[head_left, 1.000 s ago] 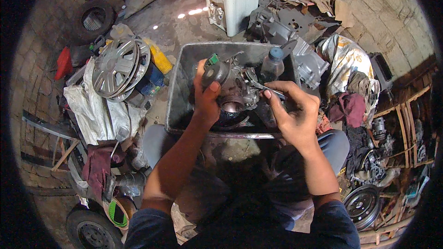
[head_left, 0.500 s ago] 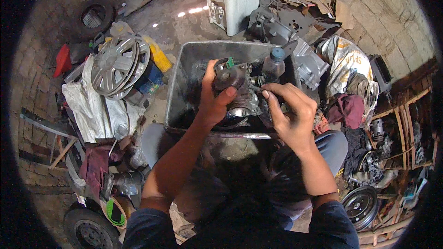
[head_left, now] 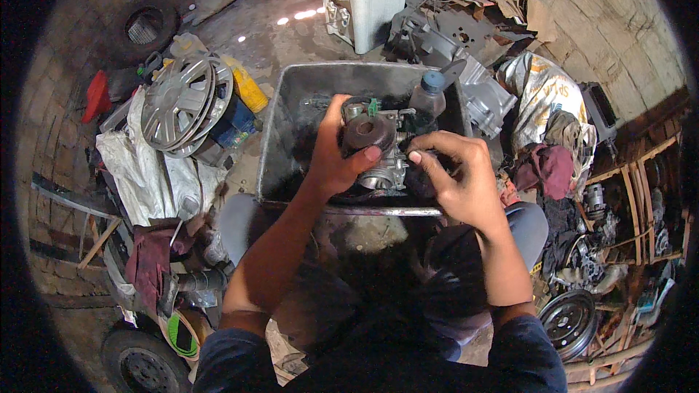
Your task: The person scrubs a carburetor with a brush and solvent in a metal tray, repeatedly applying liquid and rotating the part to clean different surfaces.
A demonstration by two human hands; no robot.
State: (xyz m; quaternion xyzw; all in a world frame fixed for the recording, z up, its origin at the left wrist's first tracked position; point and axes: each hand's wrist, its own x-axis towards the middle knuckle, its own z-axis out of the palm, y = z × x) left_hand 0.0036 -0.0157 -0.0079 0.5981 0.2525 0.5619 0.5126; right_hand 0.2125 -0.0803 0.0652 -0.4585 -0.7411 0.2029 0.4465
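A metal throttle body (head_left: 392, 161) with a dark round housing and a green connector (head_left: 373, 107) is held above a grey plastic tub (head_left: 277, 142). My left hand (head_left: 331, 164) is closed round its left side, the thumb pressed on the dark housing. On the opposite side, my right hand (head_left: 466, 185) has thumb and forefinger pinched close to a spring at the throttle body's edge. Whatever lies between those fingertips is too small to make out. Inside the tub, behind my right hand, stands a clear bottle with a blue cap (head_left: 432, 81).
Silver wheel covers (head_left: 186, 102) and a white sack (head_left: 135, 164) lie to the left. A white water cooler (head_left: 364, 7) stands beyond the tub. Metal gearbox casings (head_left: 484, 98), a printed sack (head_left: 542, 94) and a maroon cloth (head_left: 545, 171) are at right.
The throttle body has turned in my left hand, so its dark housing faces up more. My right hand has shifted slightly, its fingertips still by the spring side.
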